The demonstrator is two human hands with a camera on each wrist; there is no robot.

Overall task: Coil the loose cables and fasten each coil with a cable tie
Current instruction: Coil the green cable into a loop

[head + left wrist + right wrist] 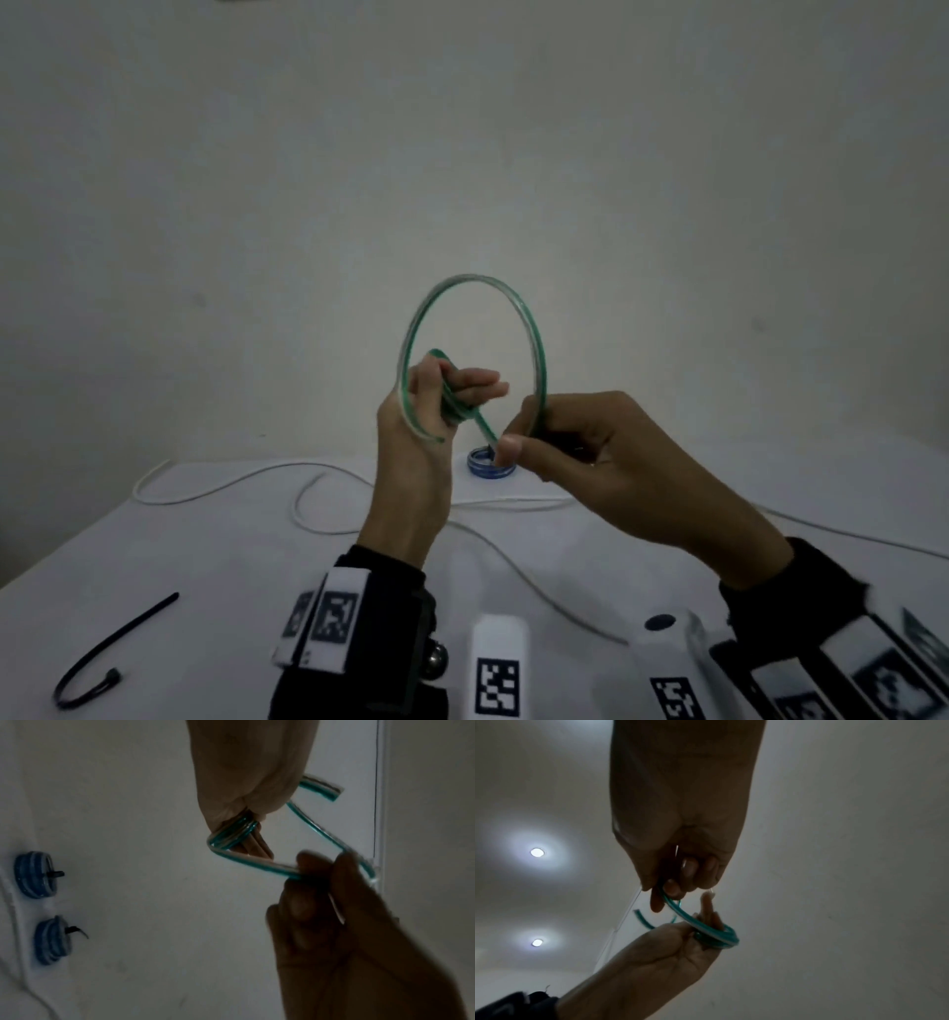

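I hold a green-and-clear flat cable (534, 339) up in the air above the table. Several turns of it are wound round the fingers of my left hand (436, 406), and a big loop arches over to my right hand (518, 437). My right hand pinches the cable between thumb and fingers, close to the left fingertips. In the left wrist view the wound turns (231, 833) sit on the left fingers and the right hand (316, 870) grips the strand. The cable's cut end (329, 791) sticks out free. A black cable tie (102, 647) lies on the table at front left.
A long white cable (215, 488) snakes loosely across the white table (205, 565). Two blue coils, one (33, 874) above the other (52, 940), lie tied near the table's far edge. A plain wall stands behind.
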